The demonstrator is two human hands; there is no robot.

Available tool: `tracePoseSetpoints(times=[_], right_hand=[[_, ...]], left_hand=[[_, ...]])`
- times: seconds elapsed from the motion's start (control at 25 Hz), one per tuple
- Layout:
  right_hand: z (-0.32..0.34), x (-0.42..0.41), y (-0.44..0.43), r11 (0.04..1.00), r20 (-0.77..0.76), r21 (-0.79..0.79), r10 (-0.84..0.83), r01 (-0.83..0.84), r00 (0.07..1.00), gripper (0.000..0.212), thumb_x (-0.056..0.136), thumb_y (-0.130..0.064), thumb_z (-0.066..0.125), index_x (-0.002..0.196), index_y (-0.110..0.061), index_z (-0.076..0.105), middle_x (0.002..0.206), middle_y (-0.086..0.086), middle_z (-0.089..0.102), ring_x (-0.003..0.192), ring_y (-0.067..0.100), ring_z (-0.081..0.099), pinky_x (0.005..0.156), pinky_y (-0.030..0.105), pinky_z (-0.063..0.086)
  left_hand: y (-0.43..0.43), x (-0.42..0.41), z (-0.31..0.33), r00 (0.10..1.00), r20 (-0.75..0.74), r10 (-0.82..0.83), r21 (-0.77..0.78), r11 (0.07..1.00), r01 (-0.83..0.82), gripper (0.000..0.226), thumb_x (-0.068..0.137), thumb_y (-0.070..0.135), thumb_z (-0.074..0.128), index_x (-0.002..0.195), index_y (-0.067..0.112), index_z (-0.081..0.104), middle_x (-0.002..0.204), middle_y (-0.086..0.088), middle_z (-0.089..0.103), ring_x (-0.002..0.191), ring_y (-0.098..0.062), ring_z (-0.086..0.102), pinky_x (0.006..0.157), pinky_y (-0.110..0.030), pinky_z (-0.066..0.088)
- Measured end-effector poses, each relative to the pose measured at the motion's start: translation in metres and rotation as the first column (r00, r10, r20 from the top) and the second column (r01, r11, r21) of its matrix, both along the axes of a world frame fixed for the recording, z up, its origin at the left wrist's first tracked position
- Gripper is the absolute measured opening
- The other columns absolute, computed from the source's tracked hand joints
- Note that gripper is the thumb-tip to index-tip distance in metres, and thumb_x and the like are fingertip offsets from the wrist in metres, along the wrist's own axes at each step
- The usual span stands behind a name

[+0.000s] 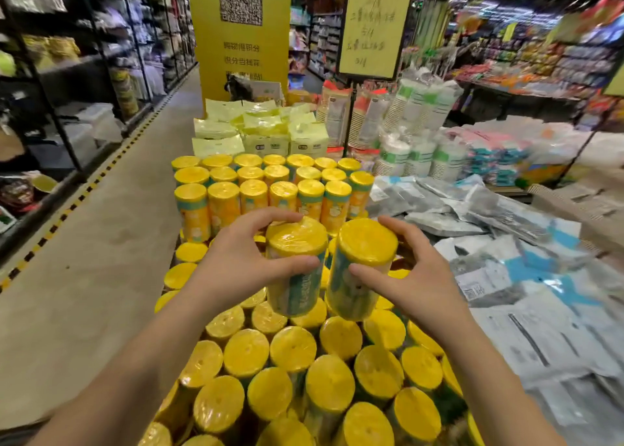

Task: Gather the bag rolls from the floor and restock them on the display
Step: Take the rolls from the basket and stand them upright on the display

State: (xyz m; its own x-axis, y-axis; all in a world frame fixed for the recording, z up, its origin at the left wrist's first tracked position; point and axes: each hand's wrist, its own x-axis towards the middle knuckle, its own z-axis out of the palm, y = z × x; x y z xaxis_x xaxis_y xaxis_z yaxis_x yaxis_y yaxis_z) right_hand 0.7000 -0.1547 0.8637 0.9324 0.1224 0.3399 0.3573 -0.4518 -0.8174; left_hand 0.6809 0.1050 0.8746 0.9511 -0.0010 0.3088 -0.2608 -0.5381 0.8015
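Two yellow bag rolls are held upright above the display of standing yellow rolls (293, 347). My left hand (243, 263) grips the left roll (296, 266), thumb in front and fingers curled over its far top edge. My right hand (415, 277) grips the right roll (363, 270) the same way from the right side. The two rolls are side by side, almost touching. A taller block of the same rolls (270, 192) stands just behind them.
Grey and blue flat packs (499, 260) lie in a heap right of the rolls. Pale yellow packets (260, 131) and stacked paper cups (415, 131) stand further back. An aisle floor (101, 243) runs along the left, with shelving (67, 74) beyond.
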Motion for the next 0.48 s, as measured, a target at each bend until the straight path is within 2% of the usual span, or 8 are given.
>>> tracePoseSetpoints(times=[0.12, 0.28, 0.36, 0.48], right_hand=[[-0.004, 0.03, -0.033, 0.999, 0.016, -0.019, 0.036, -0.036, 0.999, 0.089, 0.057, -0.065, 0.083, 0.138, -0.046, 0.051, 0.12, -0.032, 0.06, 0.108, -0.008, 0.059, 0.089, 0.023, 0.053], [-0.011, 0.081, -0.069, 0.997, 0.013, 0.026, 0.068, -0.069, 0.998, 0.082, 0.064, -0.054, 0.089, 0.136, -0.047, 0.051, 0.123, -0.031, 0.06, 0.112, -0.008, 0.058, 0.09, 0.022, 0.05], [-0.012, 0.119, -0.082, 0.995, 0.004, 0.036, 0.09, -0.09, 0.996, 0.084, 0.065, -0.05, 0.091, 0.138, -0.045, 0.049, 0.127, -0.028, 0.059, 0.115, -0.006, 0.057, 0.094, 0.024, 0.049], [-0.019, 0.181, -0.085, 0.993, -0.001, -0.019, 0.115, -0.115, 0.993, 0.09, 0.068, -0.043, 0.091, 0.145, -0.034, 0.045, 0.135, -0.015, 0.057, 0.121, 0.005, 0.056, 0.1, 0.031, 0.048]], left_hand=[[-0.038, 0.024, -0.002, 0.999, 0.013, 0.043, 0.023, 0.999, -0.044, 0.069, 0.054, 0.07, 0.081, 0.118, 0.052, 0.063, 0.125, 0.033, 0.057, 0.118, 0.013, 0.049, 0.092, -0.022, 0.047], [-0.075, 0.046, -0.005, 0.995, 0.005, 0.096, 0.011, 0.995, -0.096, 0.068, 0.056, 0.067, 0.081, 0.119, 0.051, 0.063, 0.122, 0.036, 0.056, 0.114, 0.02, 0.046, 0.085, -0.014, 0.044], [-0.094, 0.054, -0.009, 0.991, 0.008, 0.132, -0.011, 0.991, -0.132, 0.068, 0.057, 0.066, 0.081, 0.121, 0.051, 0.062, 0.124, 0.034, 0.057, 0.116, 0.016, 0.048, 0.088, -0.019, 0.049], [-0.117, 0.063, -0.009, 0.982, -0.007, 0.189, -0.035, 0.981, -0.189, 0.068, 0.056, 0.067, 0.08, 0.12, 0.053, 0.061, 0.125, 0.031, 0.057, 0.119, 0.007, 0.051, 0.094, -0.03, 0.054]])
